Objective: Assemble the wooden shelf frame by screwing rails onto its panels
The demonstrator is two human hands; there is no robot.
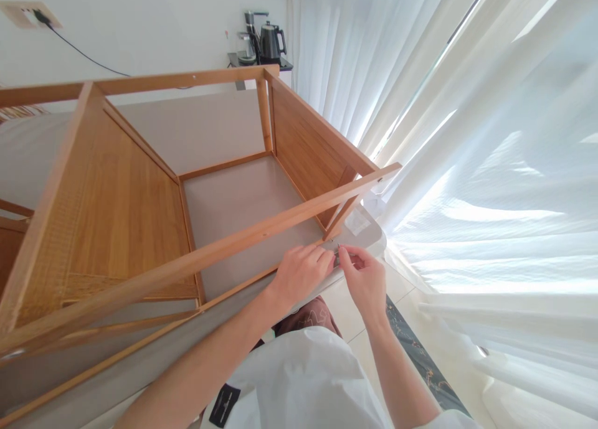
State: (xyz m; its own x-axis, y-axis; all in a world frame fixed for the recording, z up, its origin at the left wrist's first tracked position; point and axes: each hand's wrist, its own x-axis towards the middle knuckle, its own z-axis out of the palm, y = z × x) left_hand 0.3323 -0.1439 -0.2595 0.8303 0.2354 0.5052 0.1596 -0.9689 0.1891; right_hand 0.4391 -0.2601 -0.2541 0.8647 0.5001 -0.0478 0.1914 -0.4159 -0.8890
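Note:
My left hand (pixel 303 272) and my right hand (pixel 367 276) meet near the front right corner of a wooden frame (pixel 261 234). Fingers of both hands are pinched together around a small metallic piece (pixel 336 255), mostly hidden and too small to name. Just beyond the fingertips, the lower end of a slanting wooden bar (pixel 340 217) comes down to the corner. The frame has solid wooden panels, one at the right (pixel 308 136) and one in the middle (pixel 128 211). A long front rail crosses above my left forearm, its right end sticking out past the right panel.
The frame rests on a grey-topped table (pixel 247 192) with a rounded white corner. White curtains (pixel 467 167) hang at the right. A black kettle (pixel 271 41) and a coffee maker stand on a cabinet behind. A dark patterned mat (pixel 420 354) lies on the tiled floor.

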